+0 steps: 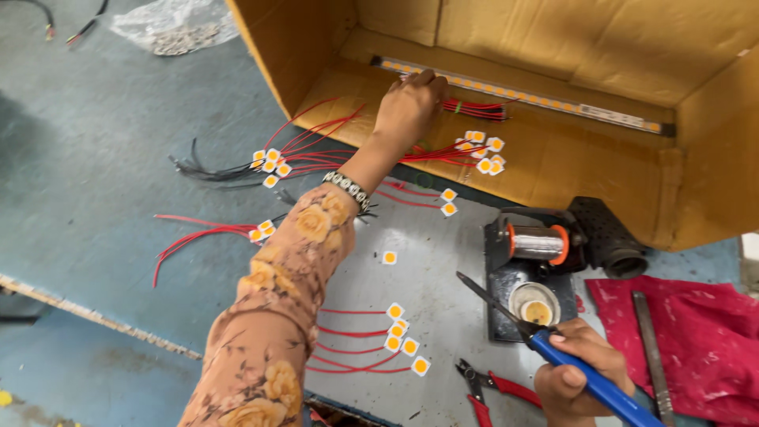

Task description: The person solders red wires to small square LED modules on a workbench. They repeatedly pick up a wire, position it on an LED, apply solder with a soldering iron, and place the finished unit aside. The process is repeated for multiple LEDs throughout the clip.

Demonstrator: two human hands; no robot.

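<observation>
My left hand [409, 107] reaches far forward into an open cardboard box [553, 158] lying on its side, fingers down on a bundle of red wires [474, 109] beside a long light strip [538, 96]. Whether it grips the wires is hidden. My right hand [577, 375] at the lower right holds a blue-handled soldering iron [553, 352], tip pointing up-left over the grey table. Small square white chips with orange centres and red wires [399, 332] lie near the iron. More wired chips [478, 154] lie on the box floor.
A solder spool on a black stand [538, 243] with a small round tin [535, 304] sits right of centre. Red-handled pliers [490, 387] lie at the bottom. A red cloth [704, 340] with a metal file [650, 340] is far right. A plastic bag [170, 28] lies top left.
</observation>
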